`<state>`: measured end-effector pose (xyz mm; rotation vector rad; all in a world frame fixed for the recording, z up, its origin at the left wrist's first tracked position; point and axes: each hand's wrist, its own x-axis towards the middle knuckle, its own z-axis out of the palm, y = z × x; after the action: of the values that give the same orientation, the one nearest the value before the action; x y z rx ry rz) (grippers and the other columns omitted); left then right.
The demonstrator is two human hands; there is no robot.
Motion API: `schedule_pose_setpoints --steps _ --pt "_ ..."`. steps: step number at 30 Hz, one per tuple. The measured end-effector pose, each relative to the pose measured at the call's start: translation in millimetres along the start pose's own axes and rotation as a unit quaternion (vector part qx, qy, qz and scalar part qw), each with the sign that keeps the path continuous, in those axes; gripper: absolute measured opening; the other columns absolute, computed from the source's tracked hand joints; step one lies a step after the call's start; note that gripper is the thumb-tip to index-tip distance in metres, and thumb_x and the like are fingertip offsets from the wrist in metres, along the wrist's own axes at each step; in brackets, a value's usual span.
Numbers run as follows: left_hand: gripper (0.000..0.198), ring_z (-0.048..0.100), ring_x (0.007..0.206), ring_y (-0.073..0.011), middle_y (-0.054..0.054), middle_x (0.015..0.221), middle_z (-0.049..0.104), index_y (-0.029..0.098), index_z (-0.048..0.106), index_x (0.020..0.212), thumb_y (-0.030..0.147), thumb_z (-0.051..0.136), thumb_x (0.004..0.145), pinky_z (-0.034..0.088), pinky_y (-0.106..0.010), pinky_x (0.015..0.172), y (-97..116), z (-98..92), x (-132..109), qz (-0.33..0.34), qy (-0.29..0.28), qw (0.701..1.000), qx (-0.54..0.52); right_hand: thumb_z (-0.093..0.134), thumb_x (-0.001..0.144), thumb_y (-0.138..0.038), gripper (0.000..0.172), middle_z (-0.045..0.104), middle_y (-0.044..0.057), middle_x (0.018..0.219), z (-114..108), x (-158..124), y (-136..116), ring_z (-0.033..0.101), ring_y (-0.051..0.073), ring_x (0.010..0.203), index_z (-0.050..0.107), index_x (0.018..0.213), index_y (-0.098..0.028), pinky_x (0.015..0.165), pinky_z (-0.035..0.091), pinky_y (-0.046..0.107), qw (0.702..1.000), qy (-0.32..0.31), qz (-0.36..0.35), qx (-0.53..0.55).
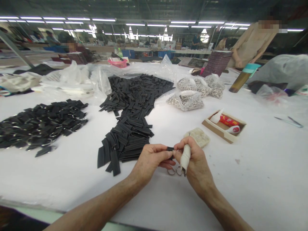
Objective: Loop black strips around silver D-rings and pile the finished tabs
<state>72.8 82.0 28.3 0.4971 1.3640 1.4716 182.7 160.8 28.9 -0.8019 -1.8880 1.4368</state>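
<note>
Both hands, left hand [151, 157] and right hand [192, 157], pinch 1 black strip [170, 149] over 2 metal rings [175, 171] on the tabletop [252, 173], a finished pile [40, 125] at left, a larger strip heap [132, 109] apparently unworked

The strips [134, 109] look like matt black leather or leatherette, flat and smooth. The rings [175, 171] at six o'clock are shiny metal, as are those in the glossy clear plastic bags [186, 100]. The surface [252, 173] is smooth, matt white. The box [222, 132] is plain cardboard.
</note>
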Motion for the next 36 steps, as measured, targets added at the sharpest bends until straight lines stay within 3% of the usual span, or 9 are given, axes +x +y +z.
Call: schedule_pose_setpoints --steps 12,18,24,30,36 --pt "0.017 0.065 0.057 -0.0189 -0.009 0.067 0.067 0.007 0.066 0.071 0.022 0.07 0.063 0.055 -0.028 0.055 2.1 -0.7 0.5 -0.002 0.005 1.0 -0.009 0.056 0.076 -0.026 0.01 0.057 -0.002 0.072 -0.3 0.3 -3.5 0.048 0.011 0.057 0.047 0.075 -0.021 0.05 0.038 0.022 1.0 -0.001 0.005 0.014" --pt "0.018 0.065 0.054 -0.0172 -0.01 0.07 0.068 0.005 0.067 0.07 0.021 0.07 0.063 0.054 -0.023 0.05 4.7 -3.0 2.6 -0.027 0.014 0.999 -0.011 0.062 0.077 -0.038 0.024 0.06 -0.002 0.063 -24.0 5.6 -7.9 0.051 0.011 0.056 0.047 0.07 -0.02 0.052 0.041 0.022 0.999 0.04 -0.022 0.0" --pt "0.016 0.065 0.053 -0.0174 -0.011 0.069 0.068 0.005 0.066 0.069 0.019 0.07 0.063 0.054 -0.023 0.048 2.9 -4.3 3.5 -0.035 0.019 0.999 -0.015 0.053 0.082 -0.053 0.033 0.065 0.002 0.06 -46.8 13.3 1.1 0.051 0.012 0.046 0.052 0.078 -0.019 0.043 0.04 0.023 0.995 0.078 -0.016 0.065" --pt "0.011 0.065 0.052 -0.017 -0.01 0.067 0.069 0.006 0.066 0.067 0.017 0.07 0.064 0.054 -0.022 0.047 2.2 -4.6 5.1 -0.035 0.027 0.999 -0.016 0.054 0.081 -0.054 0.035 0.065 0.002 0.059 -50.8 14.7 0.6 0.051 0.011 0.045 0.052 0.078 -0.019 0.042 0.039 0.021 0.993 0.095 -0.02 0.072" --pt "0.01 0.064 0.051 -0.0168 -0.01 0.067 0.069 0.007 0.066 0.067 0.016 0.07 0.063 0.054 -0.023 0.047 1.1 -6.2 6.9 -0.033 0.032 0.999 -0.021 0.051 0.081 -0.057 0.037 0.064 0.001 0.058 -54.2 12.7 -0.5 0.05 0.011 0.045 0.052 0.081 -0.02 0.042 0.037 0.021 0.996 0.066 0.003 0.057"
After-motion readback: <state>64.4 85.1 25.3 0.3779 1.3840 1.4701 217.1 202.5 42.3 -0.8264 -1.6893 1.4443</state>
